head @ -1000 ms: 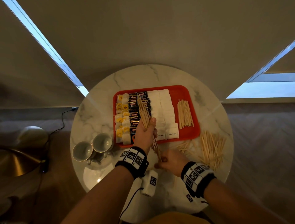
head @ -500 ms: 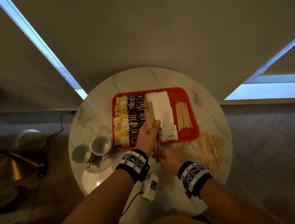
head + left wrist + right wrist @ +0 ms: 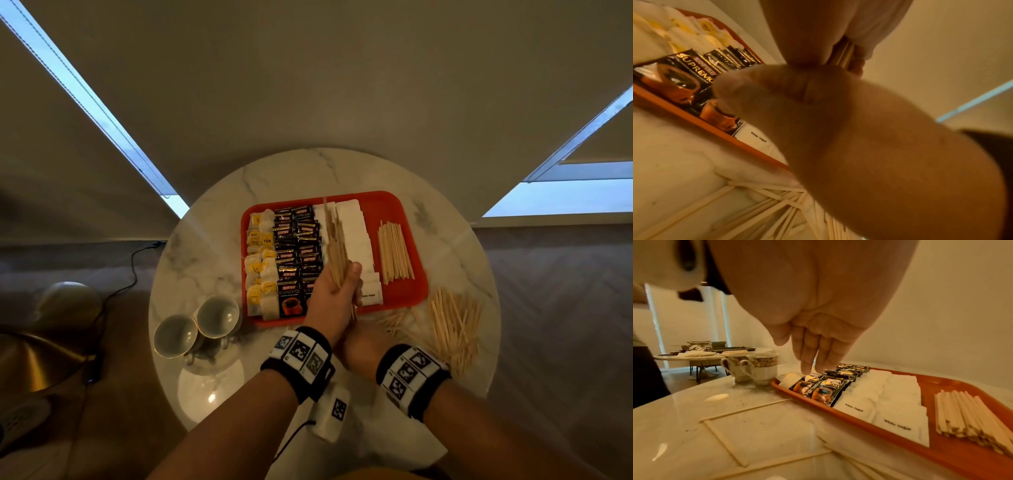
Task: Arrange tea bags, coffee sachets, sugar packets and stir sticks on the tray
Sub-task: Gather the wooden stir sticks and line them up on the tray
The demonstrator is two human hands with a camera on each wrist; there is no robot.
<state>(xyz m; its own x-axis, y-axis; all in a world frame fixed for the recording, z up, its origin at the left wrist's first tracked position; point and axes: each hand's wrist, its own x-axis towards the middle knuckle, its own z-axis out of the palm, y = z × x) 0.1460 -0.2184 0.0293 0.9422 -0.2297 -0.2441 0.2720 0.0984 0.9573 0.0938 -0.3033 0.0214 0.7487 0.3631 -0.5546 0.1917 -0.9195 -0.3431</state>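
A red tray holds rows of tea bags, black coffee sachets, white sugar packets and a neat pile of stir sticks. My left hand grips a bundle of stir sticks that points away from me, above the sachets and sugar near the tray's front edge. The bundle shows between the curled fingers in the left wrist view. My right hand sits just under the left wrist, over the table. Its fingers are straight, palm down, holding nothing.
Several loose stir sticks lie scattered on the round marble table, right of my hands and in front of the tray. Two teacups stand left of the tray. A white napkin hangs at the near edge.
The left hand has carried the bundle a little right, from over the coffee sachets to over the sugar packets. The right hand has drawn in under the left wrist.
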